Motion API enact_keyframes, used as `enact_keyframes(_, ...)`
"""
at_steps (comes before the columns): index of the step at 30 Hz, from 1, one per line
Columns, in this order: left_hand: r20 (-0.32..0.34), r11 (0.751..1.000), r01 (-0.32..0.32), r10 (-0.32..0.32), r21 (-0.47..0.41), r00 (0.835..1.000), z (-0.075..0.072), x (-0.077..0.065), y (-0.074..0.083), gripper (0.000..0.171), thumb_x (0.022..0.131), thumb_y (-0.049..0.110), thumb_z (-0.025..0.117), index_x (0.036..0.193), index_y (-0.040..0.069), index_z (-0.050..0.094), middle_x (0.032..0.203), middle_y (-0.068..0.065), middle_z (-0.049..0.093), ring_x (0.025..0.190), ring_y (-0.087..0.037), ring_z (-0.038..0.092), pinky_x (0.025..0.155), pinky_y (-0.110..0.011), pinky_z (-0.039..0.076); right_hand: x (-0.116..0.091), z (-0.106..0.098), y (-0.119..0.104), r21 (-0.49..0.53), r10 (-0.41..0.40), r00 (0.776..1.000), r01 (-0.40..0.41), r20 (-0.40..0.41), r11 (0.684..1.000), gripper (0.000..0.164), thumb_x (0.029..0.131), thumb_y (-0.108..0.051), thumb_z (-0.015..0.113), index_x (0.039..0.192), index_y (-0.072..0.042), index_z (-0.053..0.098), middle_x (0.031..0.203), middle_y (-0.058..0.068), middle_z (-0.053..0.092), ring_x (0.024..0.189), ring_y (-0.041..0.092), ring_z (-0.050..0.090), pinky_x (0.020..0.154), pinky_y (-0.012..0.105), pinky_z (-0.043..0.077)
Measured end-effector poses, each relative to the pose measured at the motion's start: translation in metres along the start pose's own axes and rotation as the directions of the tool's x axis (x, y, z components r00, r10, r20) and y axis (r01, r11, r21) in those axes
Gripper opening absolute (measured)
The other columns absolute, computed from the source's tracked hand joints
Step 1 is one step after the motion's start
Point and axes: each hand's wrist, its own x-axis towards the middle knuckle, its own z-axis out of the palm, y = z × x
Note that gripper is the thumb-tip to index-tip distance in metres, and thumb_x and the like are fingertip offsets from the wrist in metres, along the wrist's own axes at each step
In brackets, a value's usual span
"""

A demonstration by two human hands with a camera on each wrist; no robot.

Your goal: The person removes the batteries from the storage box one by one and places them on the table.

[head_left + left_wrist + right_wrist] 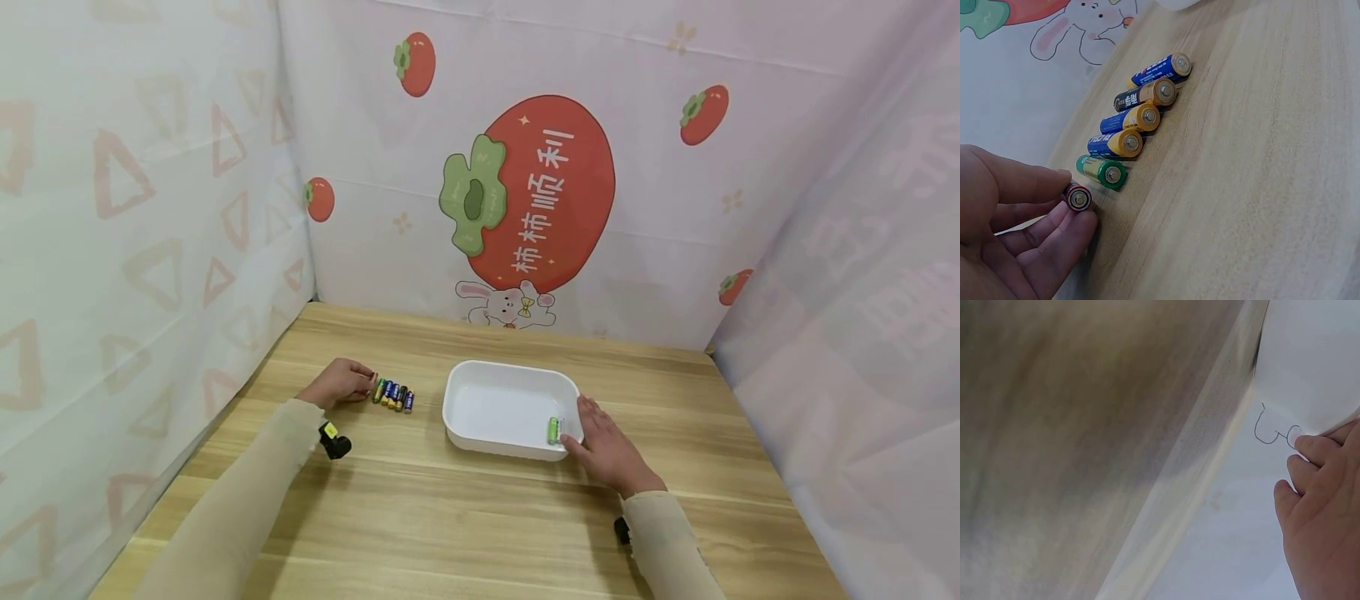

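Note:
My left hand (345, 382) pinches a dark red battery (1077, 197) between thumb and fingers, at the left end of a row of batteries on the table. Beside it lie a green battery (1102, 172), blue-and-yellow batteries (1115, 144), a black-and-copper battery (1146, 94) and a blue battery (1161, 70). To their right stands a white plastic tub (459, 437). My right hand (611, 450) holds its right near corner, thumb over the rim and fingers along the outer wall. Inside, near that corner, a green battery (553, 431) lies with a paler item partly hidden beside it.
The wooden table (435, 525) is enclosed by a printed cloth at the back (360, 258) and cloth walls on the left (172, 217) and right (847, 333). A black wrist camera (335, 442) sits on the left sleeve.

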Motion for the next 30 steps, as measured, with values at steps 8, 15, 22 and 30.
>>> enact_keyframes(8,-0.061,0.997,0.010,-0.005,0.074,0.998,0.0026,0.0025,0.0009,0.023,0.092,-0.002,0.062,0.112,-0.013,0.064,0.110,-0.023,0.065,0.083,-0.019,0.065,0.070,-0.032,0.058,-0.0005,0.0022,0.0001,0.002,-0.003,1.000,0.003,0.000,1.000,0.087,0.100,-0.058,0.037,0.151,0.008,0.014,0.157,0.022,0.018,0.144,0.036,0.017,0.116,0.050,0.019)
enact_keyframes(15,-0.069,0.991,0.024,-0.015,0.128,0.997,0.0036,0.0062,0.0024,0.019,0.089,-0.002,0.065,0.105,-0.011,0.067,0.102,-0.020,0.066,0.078,-0.019,0.064,0.064,-0.030,0.056,-0.0002,-0.0006,-0.0019,0.005,0.008,1.000,-0.008,0.006,1.000,0.087,0.100,-0.058,0.038,0.151,0.008,0.014,0.157,0.023,0.018,0.144,0.037,0.017,0.116,0.051,0.019)
enact_keyframes(22,-0.084,0.984,0.023,-0.008,0.176,0.996,0.0067,0.0054,0.0041,0.020,0.087,-0.001,0.067,0.105,-0.010,0.067,0.097,-0.017,0.067,0.073,-0.019,0.062,0.060,-0.029,0.055,0.0009,-0.0017,-0.0006,-0.003,0.002,1.000,-0.002,0.005,1.000,0.085,0.100,-0.055,0.041,0.151,0.009,0.015,0.156,0.024,0.019,0.144,0.037,0.018,0.116,0.050,0.019)
enact_keyframes(30,-0.096,0.985,0.016,0.000,0.174,0.995,0.0070,0.0063,-0.0005,0.017,0.087,0.002,0.069,0.101,-0.007,0.070,0.089,-0.013,0.068,0.069,-0.018,0.061,0.057,-0.030,0.053,0.0010,0.0008,0.0011,-0.006,-0.013,1.000,0.013,-0.006,1.000,0.085,0.100,-0.054,0.042,0.150,0.010,0.016,0.156,0.024,0.020,0.143,0.038,0.019,0.116,0.050,0.019)
